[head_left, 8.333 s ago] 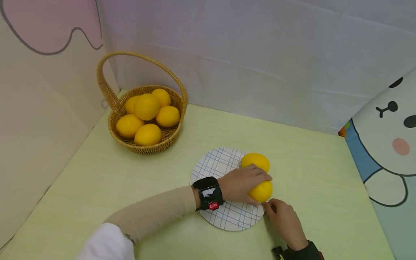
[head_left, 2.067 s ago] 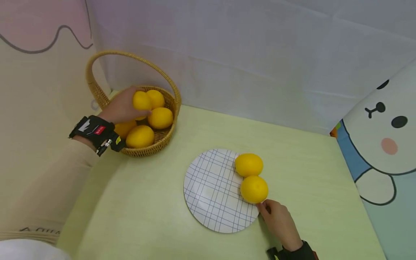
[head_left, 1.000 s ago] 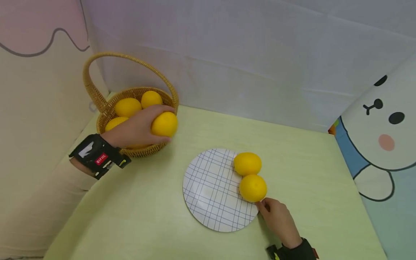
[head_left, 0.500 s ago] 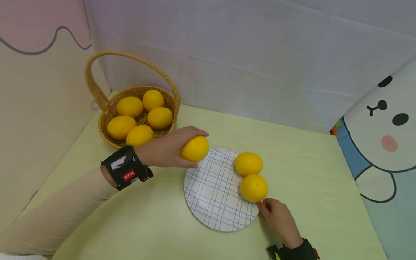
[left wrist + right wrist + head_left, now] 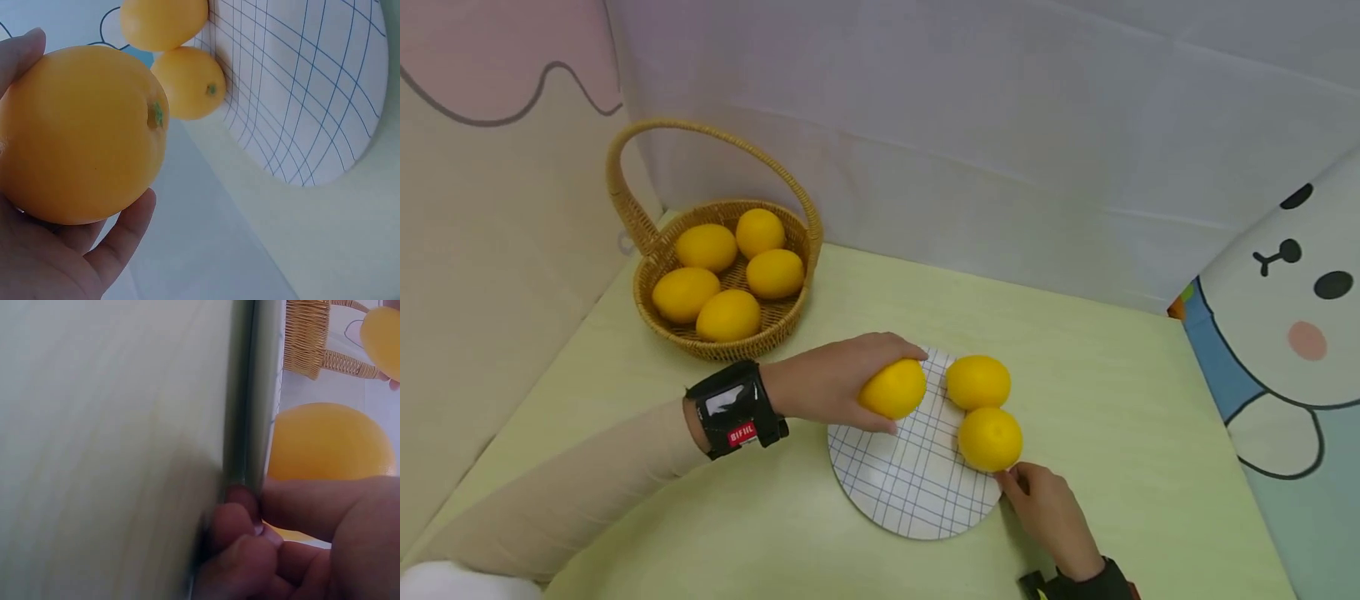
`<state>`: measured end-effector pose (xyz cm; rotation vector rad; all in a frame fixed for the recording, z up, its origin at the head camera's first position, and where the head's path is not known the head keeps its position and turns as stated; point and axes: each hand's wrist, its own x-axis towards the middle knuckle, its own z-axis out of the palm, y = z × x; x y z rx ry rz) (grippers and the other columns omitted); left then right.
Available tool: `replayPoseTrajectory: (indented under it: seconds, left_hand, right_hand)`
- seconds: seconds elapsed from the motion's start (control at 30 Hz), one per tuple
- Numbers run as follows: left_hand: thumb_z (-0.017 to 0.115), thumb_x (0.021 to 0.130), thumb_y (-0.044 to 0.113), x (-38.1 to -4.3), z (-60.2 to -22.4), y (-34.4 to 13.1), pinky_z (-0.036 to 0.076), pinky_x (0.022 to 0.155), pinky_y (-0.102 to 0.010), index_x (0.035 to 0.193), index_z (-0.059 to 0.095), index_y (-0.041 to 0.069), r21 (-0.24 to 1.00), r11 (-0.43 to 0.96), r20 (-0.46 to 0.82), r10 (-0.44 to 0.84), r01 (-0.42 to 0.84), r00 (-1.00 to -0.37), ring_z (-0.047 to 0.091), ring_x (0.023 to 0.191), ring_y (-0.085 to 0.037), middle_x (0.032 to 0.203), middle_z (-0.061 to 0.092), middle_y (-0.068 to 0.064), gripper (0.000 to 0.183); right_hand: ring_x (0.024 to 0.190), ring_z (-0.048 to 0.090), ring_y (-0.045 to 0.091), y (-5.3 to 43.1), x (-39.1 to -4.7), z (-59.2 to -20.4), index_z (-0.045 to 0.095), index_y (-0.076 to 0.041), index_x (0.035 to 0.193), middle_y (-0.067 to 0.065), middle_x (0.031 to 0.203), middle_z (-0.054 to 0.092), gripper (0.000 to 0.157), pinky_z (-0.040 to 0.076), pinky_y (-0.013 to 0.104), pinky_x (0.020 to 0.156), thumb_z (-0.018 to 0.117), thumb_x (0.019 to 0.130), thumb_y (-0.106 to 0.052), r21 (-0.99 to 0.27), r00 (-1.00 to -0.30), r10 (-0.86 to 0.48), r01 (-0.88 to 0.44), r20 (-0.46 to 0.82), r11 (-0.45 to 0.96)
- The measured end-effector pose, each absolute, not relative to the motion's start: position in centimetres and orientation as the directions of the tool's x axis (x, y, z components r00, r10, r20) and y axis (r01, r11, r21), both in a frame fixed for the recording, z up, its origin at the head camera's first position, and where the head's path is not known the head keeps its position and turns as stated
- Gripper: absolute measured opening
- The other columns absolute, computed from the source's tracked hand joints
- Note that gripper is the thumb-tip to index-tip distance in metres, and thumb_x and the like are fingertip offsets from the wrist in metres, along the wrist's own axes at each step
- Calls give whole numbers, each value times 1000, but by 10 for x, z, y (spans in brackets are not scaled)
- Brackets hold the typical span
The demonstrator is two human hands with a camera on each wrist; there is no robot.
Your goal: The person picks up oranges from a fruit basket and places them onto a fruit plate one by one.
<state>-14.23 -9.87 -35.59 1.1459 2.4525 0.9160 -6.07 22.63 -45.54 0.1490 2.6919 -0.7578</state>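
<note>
My left hand [image 5: 838, 379] grips an orange [image 5: 892, 389] over the left part of a white plate [image 5: 895, 483] with a blue grid. The left wrist view shows this orange [image 5: 81, 134] with its green stem end, held between thumb and fingers. Two more oranges rest on the plate's right side, one farther back [image 5: 978, 382] and one in front [image 5: 990, 439], close against each other. My right hand [image 5: 1051, 510] pinches the plate's near right rim. In the right wrist view, the thumb lies over the rim and curled fingers [image 5: 240, 569] sit under it.
A wicker basket [image 5: 775, 333] with a tall arched handle stands at the back left, holding several oranges [image 5: 728, 316]. Behind the pale green table [image 5: 1075, 358] hangs a white sheet wall [image 5: 962, 142]. A cartoon-printed panel [image 5: 1285, 350] borders the right side.
My left hand took an orange out of the basket and carried it right, over the plate. Earlier it let go of the front orange on the plate. My right hand stays at the rim.
</note>
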Motion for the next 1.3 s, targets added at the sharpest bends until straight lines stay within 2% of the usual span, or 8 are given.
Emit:
replayPoseTrajectory:
  seconds: [0.27,0.5,0.7,0.83,0.97,1.3]
  left_hand:
    - [85,84,32,-134,-369,-82,44,108,-32,152,43,15,672,454,-11,796,586,-605,49,126,-12,150,47,2,82]
    - [84,86,31,-126,-385,-66,43,108,-31,149,44,19,690,395,-2,839,606,-544,47,127,-11,148,48,5,75]
    - [82,87,35,-117,-397,-44,38,111,-25,149,43,18,680,363,-21,878,637,-479,44,131,-7,151,45,5,76]
    - [83,86,34,-113,-405,-30,38,107,-20,148,44,16,677,340,-19,894,652,-447,45,126,-6,148,46,3,76]
    - [83,86,32,-109,-412,-20,38,104,-17,147,44,15,684,326,-16,901,652,-434,46,122,-6,147,47,4,74]
    - [83,87,33,-103,-421,-16,36,106,-16,145,47,16,673,299,27,904,676,-426,45,124,-7,144,46,4,71]
  right_hand:
    - [56,41,16,225,-60,-455,59,-9,77,0,63,40,27,29,25,52,61,102,-19,-484,-935,20,202,-354,851]
    - [57,41,17,223,-59,-457,56,-9,75,0,63,37,29,28,25,53,60,102,-19,-480,-929,24,214,-370,851]
    - [58,42,17,225,-60,-459,57,-8,77,0,63,39,29,29,25,54,59,103,-21,-486,-928,17,211,-373,848]
    - [59,43,17,227,-61,-459,58,-7,78,0,63,41,29,30,26,55,58,104,-22,-476,-930,10,197,-367,857]
    - [59,42,16,228,-60,-459,56,-9,76,-1,63,38,30,30,26,55,58,103,-21,-482,-930,7,197,-367,854]
    - [57,40,16,230,-60,-459,55,-10,77,-1,64,35,30,29,26,54,58,104,-22,-497,-932,-9,185,-363,848]
